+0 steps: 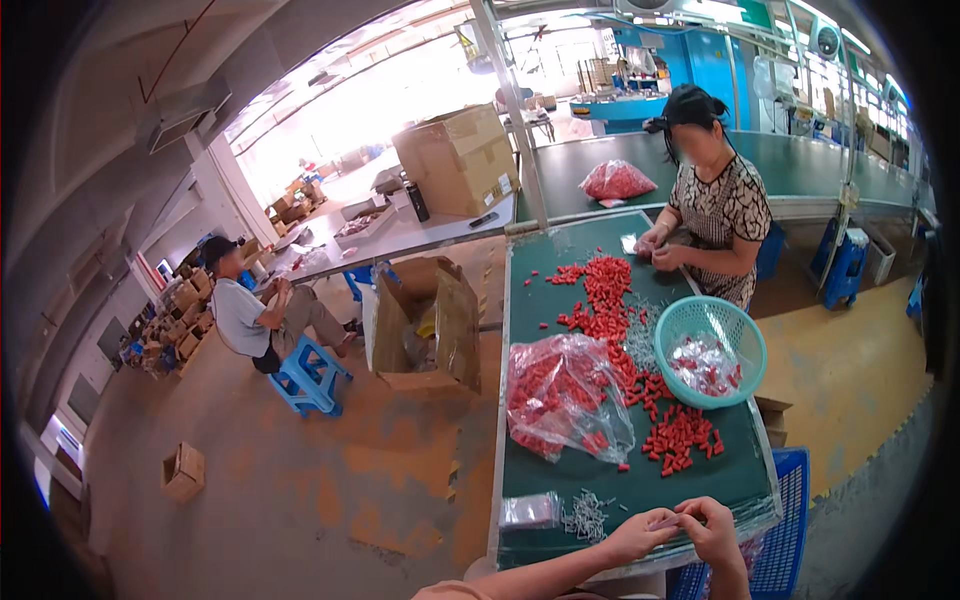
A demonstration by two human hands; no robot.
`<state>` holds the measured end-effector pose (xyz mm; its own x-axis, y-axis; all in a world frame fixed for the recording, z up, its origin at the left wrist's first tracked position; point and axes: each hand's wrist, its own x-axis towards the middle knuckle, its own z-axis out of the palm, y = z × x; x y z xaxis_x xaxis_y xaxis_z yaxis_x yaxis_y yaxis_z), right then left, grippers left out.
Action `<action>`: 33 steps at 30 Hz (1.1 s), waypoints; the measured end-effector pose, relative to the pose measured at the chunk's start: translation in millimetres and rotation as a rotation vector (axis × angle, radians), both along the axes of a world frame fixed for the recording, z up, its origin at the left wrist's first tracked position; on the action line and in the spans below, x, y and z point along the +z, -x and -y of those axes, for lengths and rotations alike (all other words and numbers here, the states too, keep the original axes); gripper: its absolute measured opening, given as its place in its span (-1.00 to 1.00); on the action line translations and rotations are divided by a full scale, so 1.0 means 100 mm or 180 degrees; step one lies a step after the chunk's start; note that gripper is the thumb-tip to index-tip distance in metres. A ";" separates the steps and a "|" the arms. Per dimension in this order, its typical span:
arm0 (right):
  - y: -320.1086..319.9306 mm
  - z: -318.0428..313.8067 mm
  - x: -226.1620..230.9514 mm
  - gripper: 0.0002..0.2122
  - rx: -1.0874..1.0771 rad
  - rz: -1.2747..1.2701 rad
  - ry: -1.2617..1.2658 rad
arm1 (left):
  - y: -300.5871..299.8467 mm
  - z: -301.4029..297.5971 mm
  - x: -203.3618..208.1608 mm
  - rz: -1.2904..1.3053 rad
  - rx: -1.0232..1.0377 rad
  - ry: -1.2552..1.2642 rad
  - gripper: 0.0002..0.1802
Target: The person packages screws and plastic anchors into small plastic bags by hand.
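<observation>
At the near edge of the green table [545, 470], my left hand [638, 536] and my right hand [712, 532] meet, fingers pinched around a thin, clear plastic bag [664, 522]. Its contents are too small to make out. Left of my hands are a small heap of silver screws [588, 514] and a stack of flat clear bags [530, 510]. Beyond them lie loose red plastic plugs [682, 440]. A large clear sack [565, 395] of the same plugs rests on the left side. More screws [640, 338] spread beside the plugs farther back.
A mint-green basket [710, 352] with filled small bags stands at the table's right edge. Across the table, a person [712, 200] handles a small item. A blue crate [785, 520] sits below on the right. An open carton [425, 325] and a seated person [250, 310] are left.
</observation>
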<state>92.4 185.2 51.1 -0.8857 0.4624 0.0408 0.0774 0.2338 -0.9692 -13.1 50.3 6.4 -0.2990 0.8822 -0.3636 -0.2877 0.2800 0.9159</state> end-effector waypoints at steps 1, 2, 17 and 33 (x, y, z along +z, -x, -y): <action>0.03 -0.02 0.03 -0.94 -0.0039 -0.0022 -0.0045 | 0.01 -0.01 -0.12 -0.0131 0.0291 -0.0497 -0.80; 0.07 -0.03 0.06 -0.95 -0.0036 0.0104 -0.0033 | 0.06 -0.02 -0.23 -0.0258 0.0584 -0.0993 -0.80; 0.71 0.24 0.13 -0.93 -0.0734 -0.0459 0.0733 | 0.65 0.18 0.28 0.0095 0.0809 -0.0080 -0.74; 0.24 -0.11 0.48 -0.71 0.0286 -0.0200 -0.0103 | 0.41 0.00 0.67 -0.1780 0.0518 -0.0322 -0.87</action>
